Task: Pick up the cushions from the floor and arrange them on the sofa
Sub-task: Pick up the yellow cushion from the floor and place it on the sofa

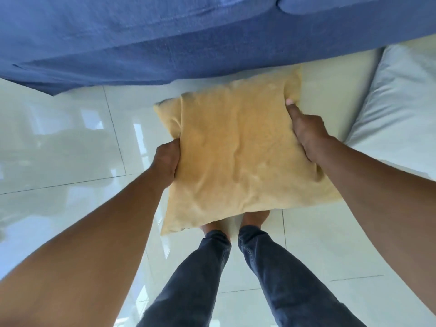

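Observation:
A square yellow cushion is held flat above the floor, in front of the blue sofa. My left hand grips its left edge with the fingers curled under. My right hand clasps its right edge, thumb pressed on top. A pale grey cushion lies on the floor at the right, beside the sofa's front. The yellow cushion hides most of my bare feet.
The floor is glossy pale tile with reflections. My legs in dark jeans stand just below the cushion. The sofa's seat fills the whole top of the view, its front edge running down toward the left.

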